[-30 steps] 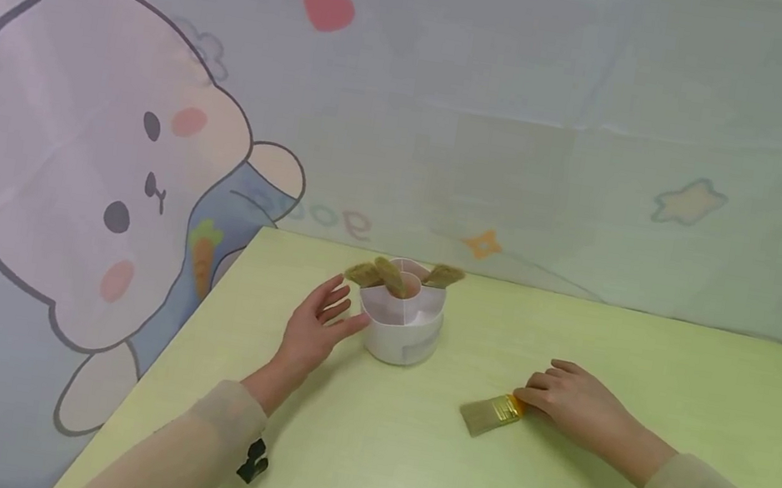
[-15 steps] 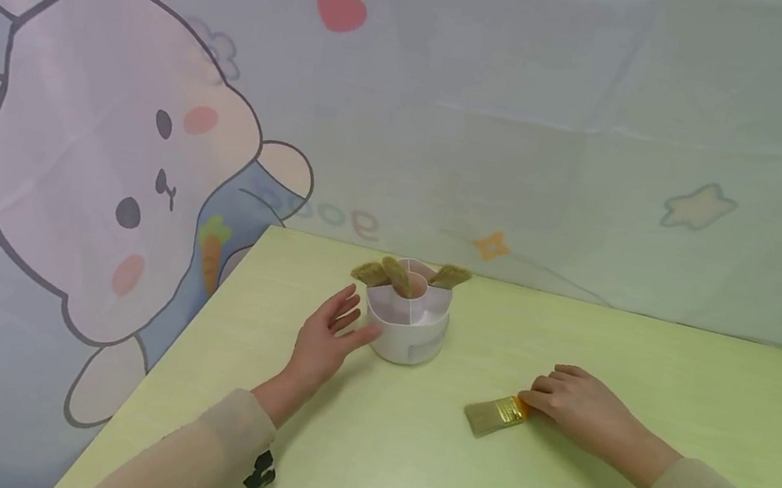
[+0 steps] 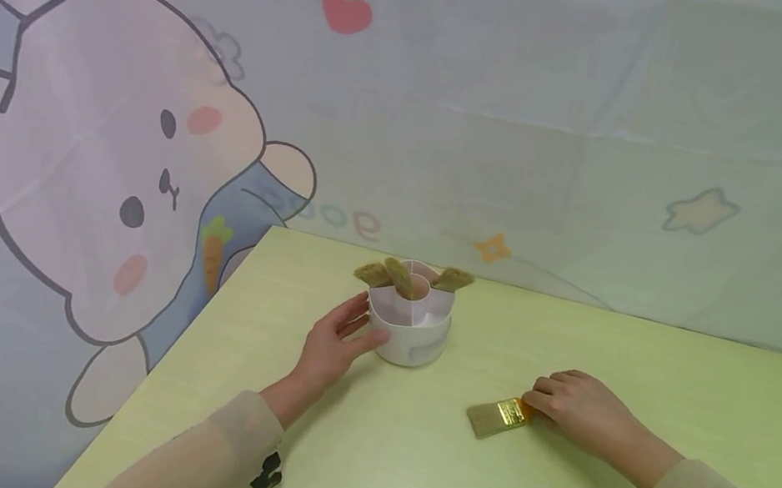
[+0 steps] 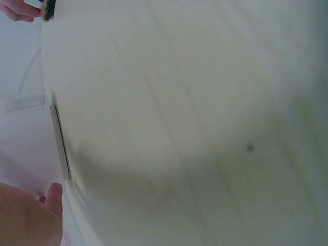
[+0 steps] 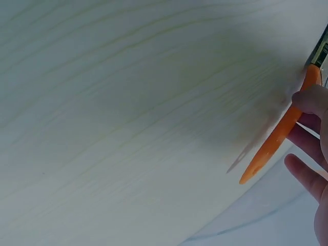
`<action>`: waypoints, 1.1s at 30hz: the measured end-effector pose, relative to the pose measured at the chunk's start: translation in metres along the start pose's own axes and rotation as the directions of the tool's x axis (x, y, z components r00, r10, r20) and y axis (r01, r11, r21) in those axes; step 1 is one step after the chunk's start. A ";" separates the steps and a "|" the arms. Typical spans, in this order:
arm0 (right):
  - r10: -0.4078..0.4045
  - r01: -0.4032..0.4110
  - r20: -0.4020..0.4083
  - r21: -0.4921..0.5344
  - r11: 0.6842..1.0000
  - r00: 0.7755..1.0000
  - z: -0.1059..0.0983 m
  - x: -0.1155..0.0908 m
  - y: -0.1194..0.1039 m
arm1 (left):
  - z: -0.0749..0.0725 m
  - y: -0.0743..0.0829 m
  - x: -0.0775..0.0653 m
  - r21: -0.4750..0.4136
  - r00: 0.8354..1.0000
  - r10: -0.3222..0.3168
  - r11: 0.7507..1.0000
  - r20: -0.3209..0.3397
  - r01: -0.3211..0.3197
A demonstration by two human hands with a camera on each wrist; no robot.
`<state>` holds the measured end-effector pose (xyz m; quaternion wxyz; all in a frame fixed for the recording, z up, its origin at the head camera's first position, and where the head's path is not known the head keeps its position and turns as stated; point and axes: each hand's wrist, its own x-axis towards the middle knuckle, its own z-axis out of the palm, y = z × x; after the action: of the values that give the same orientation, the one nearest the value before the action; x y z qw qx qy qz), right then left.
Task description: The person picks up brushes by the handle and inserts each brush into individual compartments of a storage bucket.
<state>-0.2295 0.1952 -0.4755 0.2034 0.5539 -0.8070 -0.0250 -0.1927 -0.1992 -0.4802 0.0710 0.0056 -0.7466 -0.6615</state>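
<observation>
A white round divided organizer (image 3: 409,346) stands on the table, with three paintbrushes in it, tan bristles (image 3: 454,279) up. My left hand (image 3: 332,349) holds the organizer's left side, thumb across the front, fingertips partly hidden behind the wall. In the left wrist view the thumb (image 4: 54,201) shows at the left edge beside the organizer. Further right, a flat paintbrush (image 3: 497,417) with tan bristles and a gold ferrule points left, low over the table. Its orange handle (image 5: 277,136) is pinched between the thumb and fingers of my right hand (image 3: 579,407).
The pale yellow-green table (image 3: 401,482) reaches back to a cloth backdrop (image 3: 529,130) printed with a rabbit, a heart and stars. Black clips (image 3: 267,474) hang under both sleeves.
My left hand has moved in against the organizer, its fingers and thumb closing round the side. The right hand keeps the paintbrush in nearly the same place. The head view has shifted slightly.
</observation>
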 end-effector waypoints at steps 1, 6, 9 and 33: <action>-0.002 0.002 -0.008 0.004 1.000 1.000 0.001 0.000 0.001 | 0.001 0.000 0.001 0.009 1.000 0.004 1.000 -0.001 -0.004; 0.016 -0.009 -0.114 0.065 0.998 0.993 0.002 0.000 0.004 | 0.002 -0.002 0.002 0.027 1.000 0.010 1.000 -0.012 -0.009; 0.061 -0.040 -0.181 0.117 0.992 0.982 -0.001 0.003 0.004 | 0.003 -0.002 0.001 0.024 1.000 0.015 1.000 -0.024 -0.015; 0.527 -0.319 -0.243 0.571 0.757 0.815 -0.050 0.081 -0.010 | 0.008 -0.003 0.000 0.007 0.997 0.042 0.999 -0.061 -0.042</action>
<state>-0.2277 0.1271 -0.4078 0.2074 0.3793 -0.8330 0.3452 -0.1942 -0.1916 -0.4841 0.1075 0.0102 -0.7460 -0.6571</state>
